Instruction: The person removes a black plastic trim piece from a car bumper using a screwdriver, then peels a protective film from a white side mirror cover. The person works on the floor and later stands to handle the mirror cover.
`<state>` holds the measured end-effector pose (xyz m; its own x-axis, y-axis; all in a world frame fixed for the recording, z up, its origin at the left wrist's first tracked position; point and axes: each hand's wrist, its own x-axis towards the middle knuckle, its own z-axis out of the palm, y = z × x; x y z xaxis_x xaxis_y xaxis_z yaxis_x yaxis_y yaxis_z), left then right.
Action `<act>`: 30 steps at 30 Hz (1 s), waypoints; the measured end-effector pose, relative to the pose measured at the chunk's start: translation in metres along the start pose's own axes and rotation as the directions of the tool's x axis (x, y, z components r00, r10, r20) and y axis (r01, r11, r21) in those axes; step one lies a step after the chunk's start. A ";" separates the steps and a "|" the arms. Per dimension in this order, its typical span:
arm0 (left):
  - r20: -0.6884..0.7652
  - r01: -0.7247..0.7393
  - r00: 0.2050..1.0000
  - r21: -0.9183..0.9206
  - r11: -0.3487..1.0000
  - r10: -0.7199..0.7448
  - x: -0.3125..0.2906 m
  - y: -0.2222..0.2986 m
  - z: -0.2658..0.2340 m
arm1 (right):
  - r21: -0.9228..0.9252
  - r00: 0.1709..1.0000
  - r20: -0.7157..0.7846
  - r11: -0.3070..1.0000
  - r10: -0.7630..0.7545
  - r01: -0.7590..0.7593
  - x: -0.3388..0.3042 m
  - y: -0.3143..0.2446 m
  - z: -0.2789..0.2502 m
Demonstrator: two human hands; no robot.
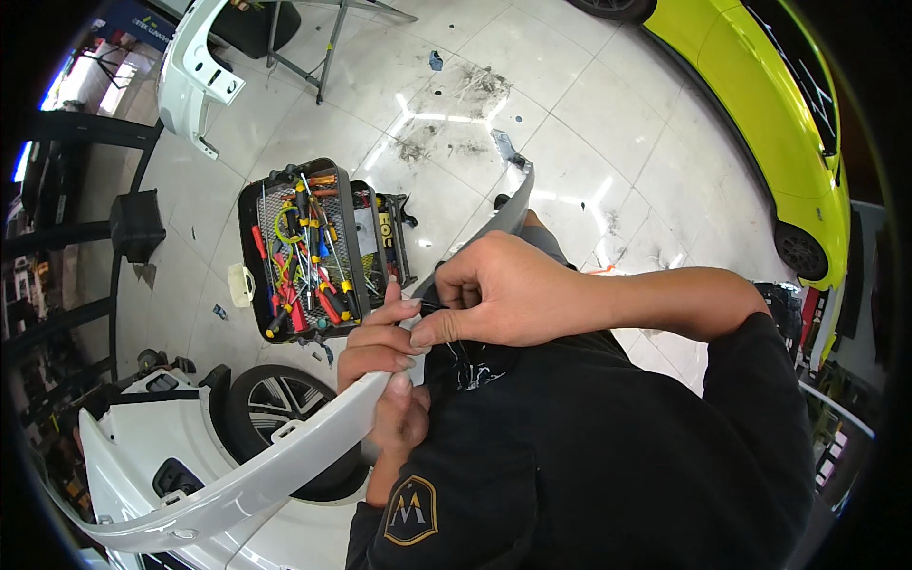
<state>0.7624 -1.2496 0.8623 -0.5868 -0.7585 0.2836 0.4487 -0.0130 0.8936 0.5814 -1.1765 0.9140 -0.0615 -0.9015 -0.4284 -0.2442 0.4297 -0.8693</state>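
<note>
A long, curved white car body trim piece (pixel 275 463) sweeps from the lower left up to my hands. A grey strip (pixel 513 209), which looks like its continuation, runs beyond them towards the floor. My left hand (pixel 388 347) grips the trim piece, thumb below and fingers over its edge. Right beside it, my right hand (pixel 503 290) is closed in a pinch, thumb and fingertips close to the left fingertips. Something small and dark shows at the pinch, too hidden to name.
An open black tool case (pixel 302 252) full of screwdrivers and pliers stands on the tiled floor ahead. A white car with a black wheel (pixel 282 408) is at lower left. A lime-green car (pixel 750 114) stands at right. Another white panel (pixel 195 76) is at upper left.
</note>
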 end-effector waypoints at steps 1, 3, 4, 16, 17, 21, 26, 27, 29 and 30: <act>0.013 -0.013 1.000 0.014 1.000 0.013 0.000 0.001 0.000 | 0.097 0.994 -0.035 0.990 -0.104 0.107 0.003 0.004 0.006; 0.018 -0.056 0.998 0.020 0.998 0.055 0.000 -0.005 -0.002 | 0.180 0.985 -0.037 0.968 -0.171 0.175 0.008 0.014 0.012; 0.021 -0.077 0.997 0.024 0.997 0.077 0.000 -0.007 -0.003 | 0.222 0.978 -0.041 0.952 -0.205 0.209 0.009 0.016 0.012; 0.341 -0.012 0.936 -0.221 0.975 0.089 0.013 -0.002 -0.018 | -0.237 0.974 -0.079 0.953 -0.213 0.189 0.005 -0.006 -0.006; 0.334 -0.039 0.937 -0.188 0.981 0.101 0.015 -0.001 -0.015 | -0.107 0.977 -0.051 0.974 -0.207 0.201 0.007 -0.002 -0.002; 0.356 -0.006 0.929 -0.258 0.966 0.101 0.028 0.002 -0.013 | 0.264 0.989 0.029 0.955 -0.146 0.133 0.008 0.004 0.002; 0.285 0.037 0.958 -0.253 0.967 0.037 0.030 0.024 -0.007 | 0.367 0.992 -0.037 0.922 -0.118 0.123 -0.006 -0.003 0.003; 0.295 0.059 0.956 -0.218 0.974 0.009 0.029 0.031 -0.006 | 0.377 0.989 -0.058 0.914 -0.138 0.150 -0.010 0.001 0.006; 0.263 0.072 0.965 -0.164 0.984 -0.026 0.024 0.038 -0.004 | 0.429 0.981 -0.114 0.883 -0.157 0.191 -0.015 0.008 0.017; 0.249 0.094 0.967 -0.152 0.984 -0.054 0.023 0.040 -0.003 | 0.438 0.981 -0.125 0.879 -0.149 0.189 -0.016 0.010 0.020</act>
<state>0.7687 -1.2697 0.9039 -0.7598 -0.5701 0.3127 0.4888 -0.1836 0.8529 0.5993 -1.1567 0.9068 -0.1450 -0.9546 -0.2601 0.1977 0.2296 -0.9530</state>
